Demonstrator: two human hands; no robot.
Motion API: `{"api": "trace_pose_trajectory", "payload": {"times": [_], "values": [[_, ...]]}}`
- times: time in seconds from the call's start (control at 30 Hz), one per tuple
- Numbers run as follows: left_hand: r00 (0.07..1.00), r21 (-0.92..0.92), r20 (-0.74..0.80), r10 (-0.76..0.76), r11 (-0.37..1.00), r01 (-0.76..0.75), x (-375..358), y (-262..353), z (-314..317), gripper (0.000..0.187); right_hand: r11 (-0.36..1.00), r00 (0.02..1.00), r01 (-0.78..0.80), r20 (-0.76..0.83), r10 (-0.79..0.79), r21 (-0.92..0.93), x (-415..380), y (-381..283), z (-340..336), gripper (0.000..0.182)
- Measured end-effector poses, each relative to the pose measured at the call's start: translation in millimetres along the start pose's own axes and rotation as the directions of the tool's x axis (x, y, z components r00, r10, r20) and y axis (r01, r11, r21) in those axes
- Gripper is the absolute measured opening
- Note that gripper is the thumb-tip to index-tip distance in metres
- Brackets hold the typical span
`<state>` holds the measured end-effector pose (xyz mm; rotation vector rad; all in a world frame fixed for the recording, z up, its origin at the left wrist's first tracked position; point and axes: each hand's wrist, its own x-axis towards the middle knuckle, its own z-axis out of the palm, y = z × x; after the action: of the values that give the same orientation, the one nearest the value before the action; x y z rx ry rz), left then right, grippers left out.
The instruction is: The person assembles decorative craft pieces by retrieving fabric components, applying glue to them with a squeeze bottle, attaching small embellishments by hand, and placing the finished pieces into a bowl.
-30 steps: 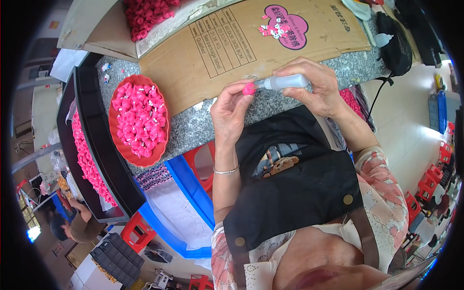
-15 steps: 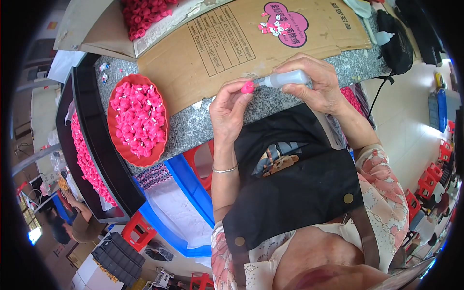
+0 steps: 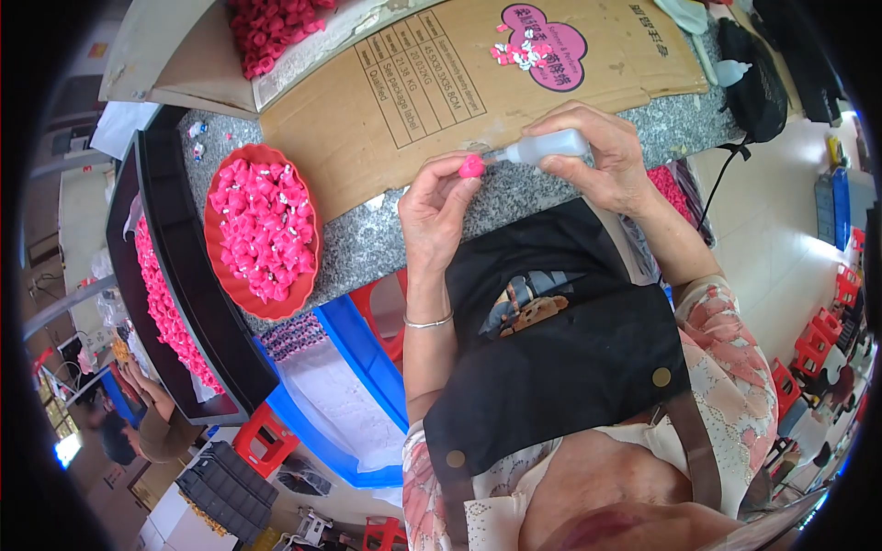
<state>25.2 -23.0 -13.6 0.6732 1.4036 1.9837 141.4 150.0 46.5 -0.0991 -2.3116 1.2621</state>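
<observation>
Between thumb and fingertips, my left hand (image 3: 436, 207) pinches a small bright pink piece (image 3: 471, 166). My right hand (image 3: 599, 156) is wrapped round a translucent squeeze bottle (image 3: 551, 147), tilted so its thin nozzle points left, with the tip right at the pink piece. Both hands are over the front edge of the speckled stone table (image 3: 367, 241). Left of them stands a red scalloped bowl (image 3: 315, 241) heaped with similar pink pieces, some with white bits on them.
Flattened cardboard (image 3: 331, 156) covers much of the table, with a small pile of white and pink pieces (image 3: 525, 55) on it. A black tray (image 3: 175, 220) of pink pieces stands at left, blue bins (image 3: 367, 367) below. A person (image 3: 152, 427) works at far left.
The squeeze bottle has tilted and shifted very slightly, and the pink piece is turned a little in my left fingers. Both hands stay in nearly the same place.
</observation>
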Motion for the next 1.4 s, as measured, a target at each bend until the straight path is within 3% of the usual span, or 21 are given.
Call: {"api": "trace_pose_trajectory", "payload": {"times": [0.1,0.13,0.23,0.27,0.37,0.5,0.6,0.63,0.7,0.77,0.83,0.93,1.03,1.23,1.4], "values": [[0.998,0.045,-0.050,-0.045,0.998,0.047,0,-7,-7,0.021,0.874,0.983,-0.101,-0.089,0.162,0.475,-10,17,-11,0.026],[0.998,0.046,-0.051,-0.043,0.998,0.045,1,-7,-7,0.020,0.787,0.949,-0.076,-0.197,0.245,0.612,-16,28,-13,0.031],[0.998,0.048,-0.059,-0.038,0.998,0.040,0,-6,-8,0.020,0.758,0.843,-0.061,-0.373,0.388,0.649,-25,66,-45,0.038],[0.998,0.046,-0.056,-0.031,0.998,0.033,1,-6,-8,0.020,0.796,0.799,-0.033,-0.462,0.385,0.605,-24,73,-56,0.035],[0.999,0.056,-0.048,-0.008,0.998,0.010,4,-4,-6,0.020,0.903,0.713,-0.237,-0.567,0.413,0.360,-28,104,-87,0.031],[0.998,0.025,-0.047,-0.032,0.999,0.034,6,3,-2,0.020,0.908,0.715,-0.385,-0.570,0.406,0.164,-28,132,-99,0.024],[0.997,0.047,-0.070,-0.026,0.998,0.029,7,5,0,0.020,0.947,0.576,-0.320,-0.795,0.188,-0.007,-27,114,-82,0.024],[0.997,0.051,-0.067,-0.029,0.998,0.032,8,5,0,0.020,0.936,0.586,-0.343,-0.798,0.143,-0.084,-31,107,-74,0.023],[0.997,0.056,-0.066,-0.036,0.998,0.040,8,5,-1,0.019,0.892,0.613,-0.384,-0.788,0.053,-0.238,-42,93,-57,0.020],[0.998,0.041,-0.049,-0.047,0.998,0.049,10,6,2,0.019,0.910,0.848,-0.226,-0.530,0.009,-0.347,-26,73,-33,0.014],[0.999,0.049,-0.027,-0.034,0.998,0.035,11,5,4,0.019,0.916,0.910,-0.115,-0.410,-0.058,-0.385,-2,75,-17,0.011],[1.000,0.071,-0.015,0.020,0.997,-0.018,11,3,1,0.019,0.869,0.950,-0.005,-0.273,-0.150,-0.495,25,98,-9,0.014],[0.999,0.043,-0.029,0.032,0.999,-0.031,7,3,-2,0.020,0.787,0.988,-0.027,-0.138,-0.074,-0.616,35,94,-8,0.013],[1.000,-0.004,-0.028,0.001,1.000,-0.001,6,2,-6,0.020,0.866,0.982,-0.173,-0.146,0.117,-0.468,38,94,-11,0.011],[1.000,-0.042,-0.008,0.002,0.999,-0.002,10,3,-8,0.018,0.764,0.995,-0.017,-0.087,-0.051,-0.645,33,92,-8,0.011]]}}
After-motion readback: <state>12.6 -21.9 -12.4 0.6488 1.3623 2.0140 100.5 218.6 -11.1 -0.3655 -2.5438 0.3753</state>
